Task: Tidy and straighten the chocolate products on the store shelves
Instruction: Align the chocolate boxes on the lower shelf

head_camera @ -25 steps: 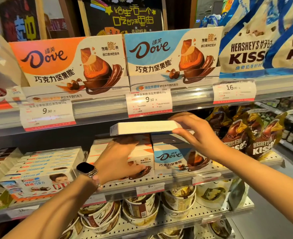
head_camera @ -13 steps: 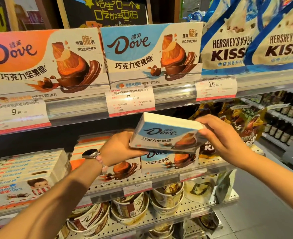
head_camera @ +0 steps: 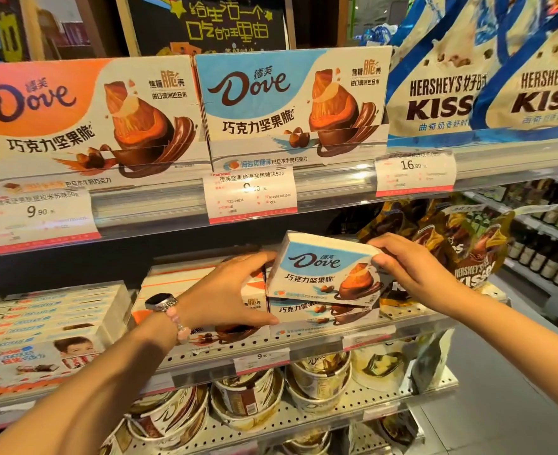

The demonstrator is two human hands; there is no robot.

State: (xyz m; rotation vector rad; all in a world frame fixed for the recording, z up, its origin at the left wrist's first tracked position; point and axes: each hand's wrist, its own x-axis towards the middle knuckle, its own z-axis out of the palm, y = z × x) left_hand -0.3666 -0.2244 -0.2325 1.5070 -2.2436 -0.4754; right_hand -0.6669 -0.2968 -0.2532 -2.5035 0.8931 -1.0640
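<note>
On the middle shelf (head_camera: 320, 343), both hands clasp a tilted blue Dove box (head_camera: 323, 270): left hand (head_camera: 225, 290) curled round its left end, right hand (head_camera: 405, 261) pinching its right end.

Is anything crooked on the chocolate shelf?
Yes. The blue Dove box held by the left hand and right hand is tilted, not yet flat on the blue Dove stack below. Nothing looks spilled or torn.
</note>
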